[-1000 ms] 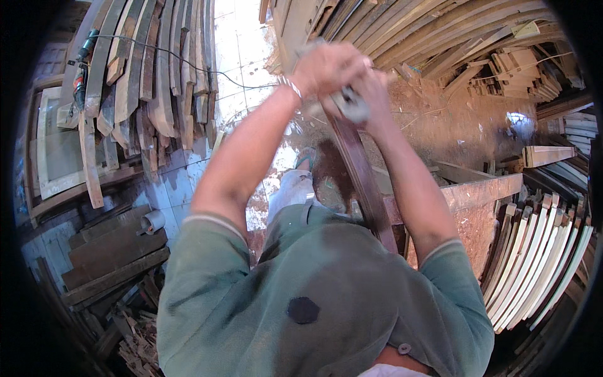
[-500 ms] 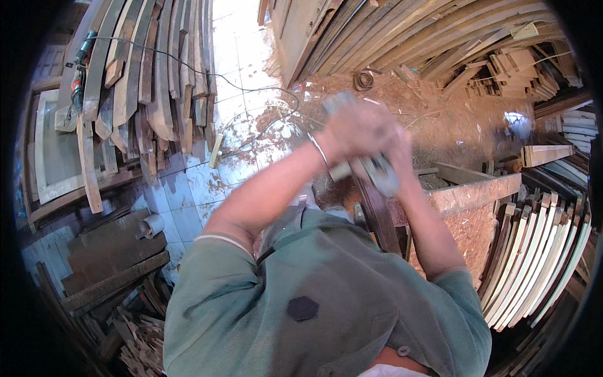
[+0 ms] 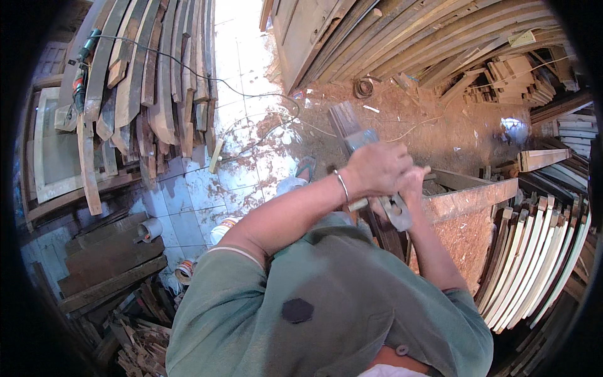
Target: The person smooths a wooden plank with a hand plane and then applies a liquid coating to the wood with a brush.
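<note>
Both my hands are closed on a grey metal hand plane [image 3: 398, 212], which rests along a dark brown wooden bar [image 3: 343, 119]. My left hand [image 3: 375, 168], with a bangle at its wrist, wraps over the plane's middle. Against it, on the right side, my right hand [image 3: 411, 181] grips the same tool; its palm side is hidden. The plane's toe and heel show beyond the hands. The far end of the bar sticks out past the plane, and its near end runs down to my waist. A pale wooden stub [image 3: 358, 205] juts out beside the bar.
Long timbers [image 3: 129, 81] are stacked at the left, with a corded power tool [image 3: 79, 85] on them. More boards [image 3: 433, 38] lean at the far right. A dusty wooden plank [image 3: 471, 196] and upright pale slats [image 3: 534, 264] stand at my right. A cord [image 3: 251, 95] crosses the floor.
My hands and the plane have come back toward my body and slightly right. The bar's far end now shows ahead of the plane. A foot and tubs have come into view at the left.
</note>
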`<act>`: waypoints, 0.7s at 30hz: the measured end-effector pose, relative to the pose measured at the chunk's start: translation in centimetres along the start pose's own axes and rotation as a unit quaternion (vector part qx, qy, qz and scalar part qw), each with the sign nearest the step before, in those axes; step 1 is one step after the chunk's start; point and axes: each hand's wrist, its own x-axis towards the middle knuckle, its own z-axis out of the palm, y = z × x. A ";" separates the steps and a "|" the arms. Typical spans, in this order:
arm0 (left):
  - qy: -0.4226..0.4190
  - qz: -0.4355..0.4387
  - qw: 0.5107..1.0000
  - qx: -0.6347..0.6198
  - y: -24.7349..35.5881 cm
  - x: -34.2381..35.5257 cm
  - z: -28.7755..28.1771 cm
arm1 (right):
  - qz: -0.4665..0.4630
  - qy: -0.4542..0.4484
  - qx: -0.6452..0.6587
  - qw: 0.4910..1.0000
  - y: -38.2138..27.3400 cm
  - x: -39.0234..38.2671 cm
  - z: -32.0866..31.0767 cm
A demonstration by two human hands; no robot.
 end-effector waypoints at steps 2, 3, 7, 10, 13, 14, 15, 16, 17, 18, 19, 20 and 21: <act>-0.012 0.051 0.994 0.099 -3.5 0.6 -1.3 | -0.138 0.160 0.080 0.974 -3.4 5.0 -2.4; 0.010 -0.002 0.997 0.071 -5.9 1.6 -3.5 | -0.208 0.232 0.098 0.945 -5.0 7.6 -3.7; 0.040 -0.040 0.997 0.043 -11.5 5.3 -9.0 | -0.172 0.198 0.061 0.963 -6.6 14.7 -4.1; 0.010 -0.041 0.997 0.060 -9.3 3.2 -7.3 | -0.201 0.237 0.072 0.948 -6.1 11.6 -3.0; 0.003 -0.016 1.000 -0.019 -2.6 0.2 -3.8 | -0.099 0.107 0.073 0.987 -7.1 3.2 -4.4; -0.002 -0.010 0.998 -0.059 -1.2 -0.5 -3.0 | -0.034 0.035 0.047 0.998 -7.7 1.0 -5.3; 0.066 -0.011 0.996 -0.054 -0.9 -0.8 -3.1 | -0.046 0.077 0.054 0.994 -7.2 -1.3 -5.3; 0.133 -0.014 0.990 -0.047 -1.0 -1.4 -3.4 | -0.060 0.119 0.063 0.989 -6.4 -3.4 -5.1; 0.197 -0.015 0.979 -0.042 -1.3 -2.0 -3.8 | -0.070 0.162 0.072 0.982 -5.9 -4.6 -4.9; 0.260 -0.150 0.948 -0.108 -2.5 -3.0 -4.0 | -0.062 0.165 0.075 0.982 -5.9 -4.7 -5.1; 0.317 -0.284 0.888 -0.171 -4.6 -4.4 -3.7 | -0.054 0.164 0.076 0.982 -6.4 -4.7 -5.7; 0.313 -0.331 0.865 -0.209 -8.9 -6.6 -2.1 | -0.052 0.163 0.079 0.982 -6.8 -4.8 -6.0; 0.310 -0.375 0.838 -0.248 -12.2 -8.2 -0.5 | -0.059 0.161 0.081 0.982 -7.1 -4.8 -6.1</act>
